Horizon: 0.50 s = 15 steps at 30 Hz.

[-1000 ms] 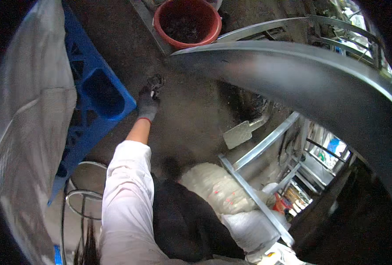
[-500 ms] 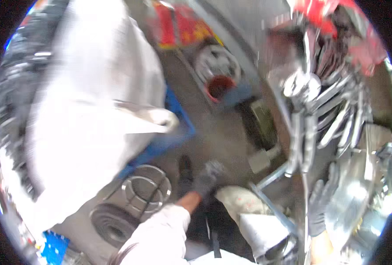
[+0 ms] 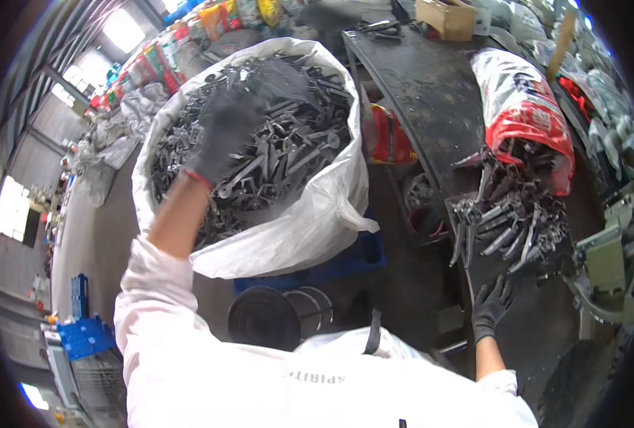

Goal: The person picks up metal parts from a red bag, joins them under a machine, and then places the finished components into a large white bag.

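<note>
A red-and-white printed sack (image 3: 524,107) lies on its side on the dark metal workbench (image 3: 431,93) at the right. At the far end of the bench sits a small cardboard box (image 3: 445,18). Below the bench, near its left edge, a red bag (image 3: 388,135) stands on the floor. Nearer, a blue plastic pallet (image 3: 345,264) shows (partly hidden), with a black wire spool (image 3: 274,317) just beside it.

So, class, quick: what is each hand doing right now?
Left hand: gloved, over the white sack of metal parts; grip blurred, cannot be told.
Right hand: gloved, open, fingers spread, holding nothing, on the dark table.
</note>
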Each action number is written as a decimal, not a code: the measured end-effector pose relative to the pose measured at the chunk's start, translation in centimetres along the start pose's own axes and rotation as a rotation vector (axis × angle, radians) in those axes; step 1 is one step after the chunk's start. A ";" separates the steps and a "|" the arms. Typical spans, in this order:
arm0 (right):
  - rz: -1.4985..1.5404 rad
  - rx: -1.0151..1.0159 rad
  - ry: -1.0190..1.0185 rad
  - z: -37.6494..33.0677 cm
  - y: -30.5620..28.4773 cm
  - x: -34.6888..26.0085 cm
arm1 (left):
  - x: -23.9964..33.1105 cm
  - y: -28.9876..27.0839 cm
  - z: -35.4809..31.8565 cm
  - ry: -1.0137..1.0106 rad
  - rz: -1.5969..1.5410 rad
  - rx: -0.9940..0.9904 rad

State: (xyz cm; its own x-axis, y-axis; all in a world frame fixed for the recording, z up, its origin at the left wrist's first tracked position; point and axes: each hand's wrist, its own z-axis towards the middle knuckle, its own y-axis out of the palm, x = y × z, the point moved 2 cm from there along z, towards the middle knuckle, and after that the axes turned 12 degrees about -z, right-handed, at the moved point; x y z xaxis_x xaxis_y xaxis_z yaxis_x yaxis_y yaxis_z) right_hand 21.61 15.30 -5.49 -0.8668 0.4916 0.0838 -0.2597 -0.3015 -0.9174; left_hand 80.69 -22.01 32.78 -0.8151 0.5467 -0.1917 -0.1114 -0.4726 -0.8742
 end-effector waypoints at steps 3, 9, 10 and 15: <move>0.018 0.019 -0.002 0.8 -3.0 -0.5 | -7.9 -3.2 1.2 -0.124 0.133 0.396; 0.187 0.017 0.243 1.9 -3.0 -0.2 | 12.3 12.8 -0.8 -0.156 -1.031 -0.032; 0.239 0.046 0.309 1.8 -2.3 0.6 | 17.7 15.6 -0.8 -0.104 -1.145 -0.244; 0.761 0.090 0.872 5.2 -0.2 1.8 | 40.7 24.0 0.8 -0.152 -1.821 -0.390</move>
State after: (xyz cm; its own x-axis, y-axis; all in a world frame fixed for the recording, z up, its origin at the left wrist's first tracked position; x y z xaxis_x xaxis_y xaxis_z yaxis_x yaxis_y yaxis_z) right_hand 17.86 11.99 -3.09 -0.2335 0.5440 -0.8060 0.1430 -0.8006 -0.5818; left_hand 44.35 -11.62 4.35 0.1012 0.0645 0.9928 -0.6906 0.7228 0.0234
